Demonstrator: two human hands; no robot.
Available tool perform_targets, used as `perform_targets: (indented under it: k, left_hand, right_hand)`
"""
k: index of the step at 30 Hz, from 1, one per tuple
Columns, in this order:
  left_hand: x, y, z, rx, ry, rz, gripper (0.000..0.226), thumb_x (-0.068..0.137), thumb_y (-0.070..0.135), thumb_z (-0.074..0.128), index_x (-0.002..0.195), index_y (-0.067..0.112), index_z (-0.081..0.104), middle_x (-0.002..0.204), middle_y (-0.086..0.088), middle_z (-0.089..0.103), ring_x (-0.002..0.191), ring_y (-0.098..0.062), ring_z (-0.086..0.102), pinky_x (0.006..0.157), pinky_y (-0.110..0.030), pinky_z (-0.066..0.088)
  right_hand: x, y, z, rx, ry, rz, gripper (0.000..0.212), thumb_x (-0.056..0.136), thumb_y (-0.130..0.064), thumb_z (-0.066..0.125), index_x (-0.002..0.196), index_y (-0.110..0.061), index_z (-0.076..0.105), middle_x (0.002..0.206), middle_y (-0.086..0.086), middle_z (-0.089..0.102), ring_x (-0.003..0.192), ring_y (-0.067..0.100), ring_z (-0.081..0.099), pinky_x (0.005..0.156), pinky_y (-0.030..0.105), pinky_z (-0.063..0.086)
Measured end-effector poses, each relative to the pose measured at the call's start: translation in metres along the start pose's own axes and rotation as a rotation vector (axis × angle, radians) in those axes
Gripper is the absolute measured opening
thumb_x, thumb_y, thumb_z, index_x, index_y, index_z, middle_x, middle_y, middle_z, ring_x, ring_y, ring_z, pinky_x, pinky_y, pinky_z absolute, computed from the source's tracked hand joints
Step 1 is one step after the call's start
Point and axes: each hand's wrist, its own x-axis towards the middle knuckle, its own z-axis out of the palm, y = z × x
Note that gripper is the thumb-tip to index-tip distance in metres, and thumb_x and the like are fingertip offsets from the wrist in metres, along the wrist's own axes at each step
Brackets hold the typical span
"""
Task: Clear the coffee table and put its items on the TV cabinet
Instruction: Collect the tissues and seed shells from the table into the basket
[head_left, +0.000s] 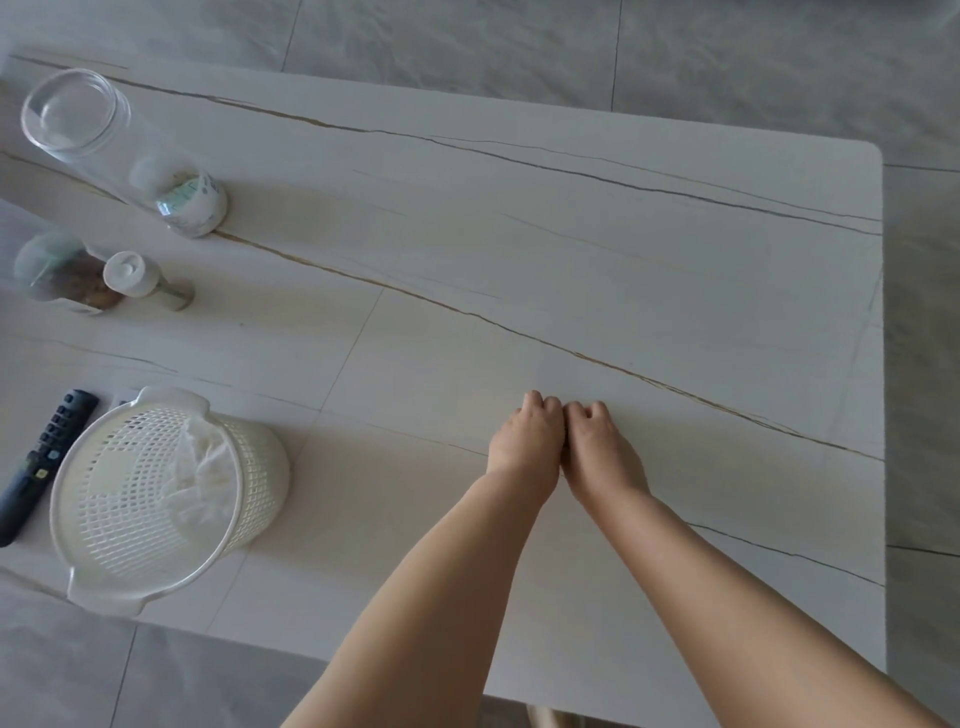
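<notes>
Basket (156, 499) sits at nine o'clock from both fisted, empty hands, left hand (527, 441) nearer than right hand (597, 447)

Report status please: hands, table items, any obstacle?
Left hand and right hand fisted, side by side, holding nothing. Basket, remote, glass jar, bottles on coffee table. No obstacle.

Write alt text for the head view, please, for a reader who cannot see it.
Two fists, left hand and right hand, rest side by side on a pale coffee table. Far left stand a white basket, remote, glass jar and two small bottles.
</notes>
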Motion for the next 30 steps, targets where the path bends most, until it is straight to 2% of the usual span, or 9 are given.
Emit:
perform_targets:
  k: [4, 7, 10, 13, 15, 20, 22, 25, 30]
  left_hand:
    - [-0.006, -0.006, 0.005, -0.171, 0.039, -0.096, 0.016, 0.088, -0.001, 0.044, 0.101, 0.003, 0.052, 0.108, -0.014, 0.051, 0.089, -0.034, 0.057, 0.066, -0.035, 0.041]
    - [-0.006, -0.012, 0.004, -0.308, 0.024, -0.172, 0.020, 0.085, 0.000, 0.042, 0.095, 0.005, 0.059, 0.095, -0.010, 0.054, 0.078, -0.028, 0.051, 0.066, -0.032, 0.040]
    - [-0.008, -0.019, 0.000, -0.466, 0.001, -0.234, 0.021, 0.081, -0.001, 0.043, 0.088, 0.008, 0.061, 0.079, -0.007, 0.057, 0.077, -0.028, 0.053, 0.064, -0.028, 0.038]
    - [-0.012, -0.027, -0.002, -0.626, 0.003, -0.283, 0.029, 0.084, 0.002, 0.047, 0.108, 0.005, 0.063, 0.103, -0.014, 0.066, 0.096, -0.031, 0.060, 0.073, -0.027, 0.041]
    - [-0.015, -0.034, -0.005, -0.686, 0.018, -0.303, 0.030, 0.084, 0.002, 0.048, 0.111, 0.005, 0.063, 0.110, -0.014, 0.066, 0.101, -0.030, 0.060, 0.073, -0.026, 0.041]
    - [-0.034, -0.060, -0.023, -0.745, 0.126, -0.350, 0.030, 0.084, 0.002, 0.047, 0.108, 0.008, 0.063, 0.110, -0.011, 0.066, 0.100, -0.026, 0.060, 0.074, -0.025, 0.041]
    - [-0.047, -0.072, -0.040, -0.763, 0.197, -0.363, 0.030, 0.083, 0.003, 0.045, 0.106, 0.009, 0.064, 0.108, -0.009, 0.067, 0.094, -0.023, 0.060, 0.074, -0.024, 0.041]
    - [-0.072, -0.095, -0.072, -0.740, 0.305, -0.351, 0.032, 0.081, 0.002, 0.044, 0.104, 0.010, 0.065, 0.104, -0.008, 0.069, 0.093, -0.022, 0.061, 0.074, -0.025, 0.044]
    - [-0.124, -0.142, -0.127, -0.781, 0.492, -0.362, 0.032, 0.079, -0.003, 0.046, 0.100, 0.010, 0.066, 0.098, -0.007, 0.070, 0.094, -0.022, 0.064, 0.085, -0.037, 0.053]
  right_hand:
    - [-0.001, -0.006, 0.004, 0.003, -0.007, 0.025, 0.013, 0.092, -0.009, 0.042, 0.101, -0.008, 0.052, 0.106, 0.013, 0.050, 0.087, 0.034, 0.059, 0.064, 0.032, 0.037]
    - [0.001, -0.008, 0.004, 0.063, -0.016, 0.036, 0.018, 0.092, -0.012, 0.043, 0.102, -0.007, 0.057, 0.106, 0.014, 0.054, 0.090, 0.033, 0.058, 0.066, 0.030, 0.037]
    - [0.000, -0.015, 0.006, 0.154, -0.023, 0.055, 0.020, 0.092, -0.014, 0.046, 0.104, -0.007, 0.061, 0.107, 0.015, 0.058, 0.096, 0.032, 0.058, 0.069, 0.030, 0.039]
    - [-0.002, -0.026, 0.006, 0.258, -0.021, 0.083, 0.022, 0.090, -0.014, 0.050, 0.107, -0.008, 0.063, 0.108, 0.015, 0.061, 0.099, 0.032, 0.058, 0.075, 0.032, 0.044]
    - [-0.003, -0.035, 0.007, 0.282, -0.028, 0.084, 0.022, 0.088, -0.012, 0.052, 0.107, -0.006, 0.063, 0.107, 0.016, 0.062, 0.099, 0.032, 0.058, 0.076, 0.033, 0.046]
    - [-0.012, -0.072, 0.004, 0.290, -0.031, 0.026, 0.022, 0.088, -0.012, 0.051, 0.107, -0.006, 0.061, 0.108, 0.015, 0.063, 0.100, 0.032, 0.058, 0.076, 0.033, 0.046]
    - [-0.018, -0.095, -0.002, 0.308, -0.020, -0.019, 0.022, 0.089, -0.013, 0.051, 0.108, -0.007, 0.061, 0.108, 0.015, 0.062, 0.101, 0.032, 0.057, 0.079, 0.036, 0.048]
    - [-0.030, -0.135, -0.013, 0.330, 0.012, -0.124, 0.021, 0.089, -0.013, 0.052, 0.108, -0.007, 0.061, 0.107, 0.015, 0.062, 0.099, 0.030, 0.058, 0.077, 0.033, 0.044]
    - [-0.058, -0.211, -0.028, 0.405, 0.038, -0.293, 0.019, 0.090, -0.015, 0.054, 0.108, -0.012, 0.061, 0.104, 0.011, 0.061, 0.095, 0.025, 0.058, 0.077, 0.030, 0.043]
